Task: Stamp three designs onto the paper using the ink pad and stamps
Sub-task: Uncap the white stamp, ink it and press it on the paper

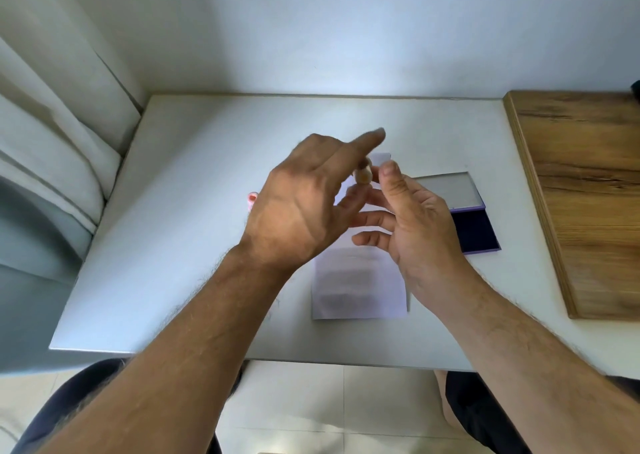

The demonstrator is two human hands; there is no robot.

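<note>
A white surface (194, 211) is seen beneath the fingers, set against a pale wall (346, 31). A wooden board (581, 194) lies well right of the fingers, and a curtain (45, 114) hangs far to their left.

Two stamps (364, 174) (252, 199), one ink pad (474, 227), one paper (360, 285), one wooden board (588, 194)

No text, label, brand or number could be read. The paper (360, 280) bore only faint grey smudges, too blurred to make out as letters or designs, and the ink pad (474, 225) showed no lettering.
</note>
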